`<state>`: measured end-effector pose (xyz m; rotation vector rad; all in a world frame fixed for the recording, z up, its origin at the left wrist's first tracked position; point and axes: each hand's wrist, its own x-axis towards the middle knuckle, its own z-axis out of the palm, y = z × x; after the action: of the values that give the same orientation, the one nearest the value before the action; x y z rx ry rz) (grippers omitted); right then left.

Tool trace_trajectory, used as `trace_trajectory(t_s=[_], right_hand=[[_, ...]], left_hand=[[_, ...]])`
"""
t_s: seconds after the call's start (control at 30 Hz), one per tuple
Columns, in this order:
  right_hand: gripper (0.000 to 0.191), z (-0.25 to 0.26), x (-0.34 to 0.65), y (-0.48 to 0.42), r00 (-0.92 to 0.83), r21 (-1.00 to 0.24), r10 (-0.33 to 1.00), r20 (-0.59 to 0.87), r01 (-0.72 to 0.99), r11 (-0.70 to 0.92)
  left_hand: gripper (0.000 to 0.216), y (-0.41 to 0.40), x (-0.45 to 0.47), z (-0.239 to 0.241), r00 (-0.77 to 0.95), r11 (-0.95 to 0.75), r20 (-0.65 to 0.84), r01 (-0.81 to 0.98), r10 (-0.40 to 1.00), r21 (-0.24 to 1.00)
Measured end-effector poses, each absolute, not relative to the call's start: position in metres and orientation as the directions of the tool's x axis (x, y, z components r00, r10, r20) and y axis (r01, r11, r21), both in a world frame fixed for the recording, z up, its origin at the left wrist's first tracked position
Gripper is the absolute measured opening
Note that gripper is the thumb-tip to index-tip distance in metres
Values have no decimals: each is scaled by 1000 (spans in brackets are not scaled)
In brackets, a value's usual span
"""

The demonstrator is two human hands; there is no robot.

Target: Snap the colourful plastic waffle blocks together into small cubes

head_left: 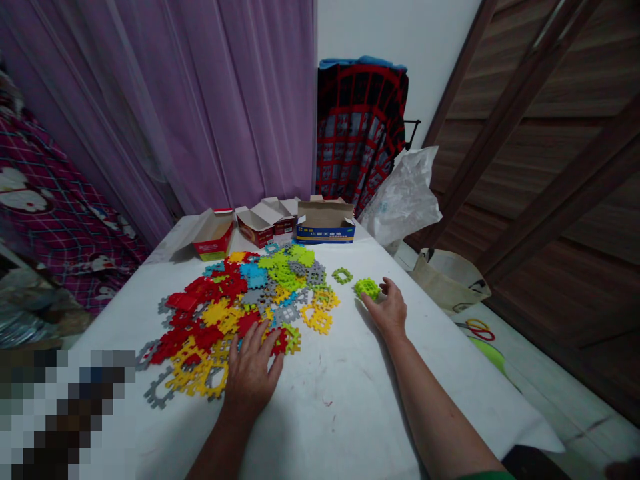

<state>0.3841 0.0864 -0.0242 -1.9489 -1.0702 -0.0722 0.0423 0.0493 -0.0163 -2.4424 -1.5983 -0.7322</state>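
Note:
A heap of flat interlocking plastic building pieces in red, yellow, grey, blue and lime green covers the left and middle of the table. My left hand lies palm down at the heap's near edge, fingers stretched over red pieces. To the right of the heap, my right hand is beside a small cluster of lime green pieces. Its thumb is at the cluster's near side and its fingers are apart; whether it grips the cluster I cannot make out. A single green frame-shaped piece lies between the heap and that cluster.
Open cardboard boxes stand along the table's far edge: a red one, another red one and a blue one. A clear plastic bag hangs beyond the right edge. On the floor sit a cloth bag and scissors.

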Motion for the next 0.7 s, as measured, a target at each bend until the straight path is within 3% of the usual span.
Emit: trace_trajectory(t_s=[0.7], right_hand=[[72, -18, 375, 83, 640, -588, 675, 368, 722, -364]], left_hand=[[40, 49, 42, -17, 310, -426, 464, 889, 830, 168]])
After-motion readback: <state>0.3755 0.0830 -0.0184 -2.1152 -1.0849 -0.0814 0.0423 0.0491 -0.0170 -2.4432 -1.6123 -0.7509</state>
